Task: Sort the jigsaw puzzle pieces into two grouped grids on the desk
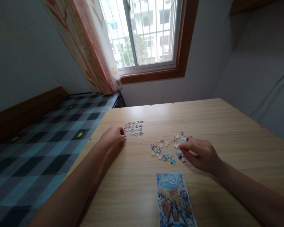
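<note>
My left hand (113, 135) is closed in a pinch at the left of the table, with a small puzzle piece (125, 137) at its fingertips. Just beyond it lie rows of puzzle pieces (133, 128), set out in a rough block with small gaps. Over the right side of a loose scatter of pieces (167, 155) is my right hand (202, 154). Its thumb and index finger come together on a pale puzzle piece (176, 146); whether that piece is lifted is unclear. The palm and curled fingers hide some pieces beneath.
A blue printed sheet or box lid marked "Bluey" (174, 200) lies at the near edge of the wooden table (227, 126). To the left is a bed with a checked cover (54, 160). A curtain (92, 47) and a barred window (153, 34) are behind.
</note>
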Motion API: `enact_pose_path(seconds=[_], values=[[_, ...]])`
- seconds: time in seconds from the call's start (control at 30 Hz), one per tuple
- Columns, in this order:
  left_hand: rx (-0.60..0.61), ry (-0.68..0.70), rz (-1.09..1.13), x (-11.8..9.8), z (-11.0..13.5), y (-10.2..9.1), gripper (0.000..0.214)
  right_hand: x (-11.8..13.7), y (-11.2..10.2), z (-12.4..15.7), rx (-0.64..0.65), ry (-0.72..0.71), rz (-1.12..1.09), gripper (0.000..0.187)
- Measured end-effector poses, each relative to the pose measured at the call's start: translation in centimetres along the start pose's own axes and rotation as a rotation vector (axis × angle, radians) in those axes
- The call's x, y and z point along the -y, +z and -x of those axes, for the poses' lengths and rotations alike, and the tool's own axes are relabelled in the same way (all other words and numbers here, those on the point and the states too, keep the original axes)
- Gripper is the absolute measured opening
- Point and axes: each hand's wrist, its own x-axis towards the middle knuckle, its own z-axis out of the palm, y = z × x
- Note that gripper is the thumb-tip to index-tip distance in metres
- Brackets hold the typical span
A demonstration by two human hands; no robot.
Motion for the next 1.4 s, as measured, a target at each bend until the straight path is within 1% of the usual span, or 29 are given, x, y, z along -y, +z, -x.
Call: enact_pose_path(seconds=[0.17,0.23,0.33,0.43,0.7,0.87,1.07,1.4], values=[[0.028,0.088,-0.007,0.1,0.0,0.0,0.017,-0.4,0.1,0.3,0.025,0.044,-0.001,0.007],[0.026,0.093,-0.042,0.0,0.0,0.0,0.017,-0.5,0.2,0.3,0.028,0.052,-0.001,0.007],[0.004,0.073,-0.098,-0.3,0.1,0.1,0.018,-0.5,0.3,0.3,0.028,0.052,-0.003,0.008],[-0.022,0.105,-0.122,-0.5,0.2,0.2,0.021,-0.4,0.3,0.3,0.033,0.056,0.013,0.009],[-0.089,0.151,-0.078,-0.8,0.3,0.1,0.029,-0.6,0.4,0.6,0.067,0.068,-0.009,0.009],[-0.125,0.133,-0.126,-0.7,0.2,0.1,0.028,-0.4,0.4,0.3,0.076,0.07,-0.024,0.009],[-0.075,0.115,-0.163,-0.8,-0.1,0.7,0.031,-0.3,0.3,0.2,0.071,0.054,-0.018,0.01],[-0.095,0.113,-0.132,-1.0,0.0,0.8,0.032,-0.4,0.5,0.2,0.087,0.069,-0.02,0.011]])
